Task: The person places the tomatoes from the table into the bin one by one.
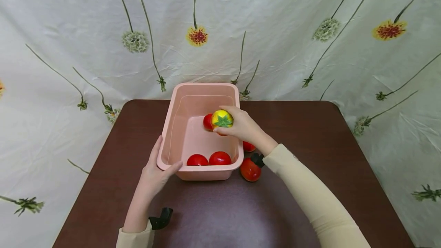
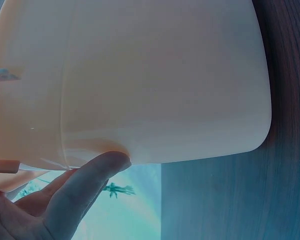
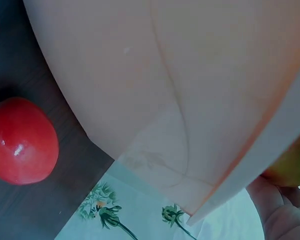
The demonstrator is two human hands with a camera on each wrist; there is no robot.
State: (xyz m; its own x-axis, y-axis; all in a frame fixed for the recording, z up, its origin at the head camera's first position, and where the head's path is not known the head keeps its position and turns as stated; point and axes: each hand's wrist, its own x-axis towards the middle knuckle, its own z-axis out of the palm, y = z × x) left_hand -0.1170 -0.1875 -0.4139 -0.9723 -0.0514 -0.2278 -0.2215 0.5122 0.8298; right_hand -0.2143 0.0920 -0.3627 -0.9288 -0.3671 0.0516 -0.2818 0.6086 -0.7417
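Note:
A pink plastic bin (image 1: 167, 133) stands on the table. My left hand (image 1: 155, 169) holds its near left corner, the thumb at the front rim and the fingers along the left side. Above the bin's right part, my right hand (image 1: 244, 124) grips a tomato (image 1: 220, 115) with a yellow top and green star-shaped leaves. Beneath it, partly hidden, is a red tomato (image 1: 207, 122) inside the bin. Two more red tomatoes (image 1: 220, 158) lie against the bin's front wall. In the right wrist view the held tomato (image 3: 291, 165) shows past the bin's rim.
On the dark wooden table (image 1: 296, 125), just right of the bin, lie a red tomato (image 1: 250, 170) and another (image 1: 248, 146) partly covered by my right arm. A white flower-print cloth (image 1: 282, 41) hangs behind the table.

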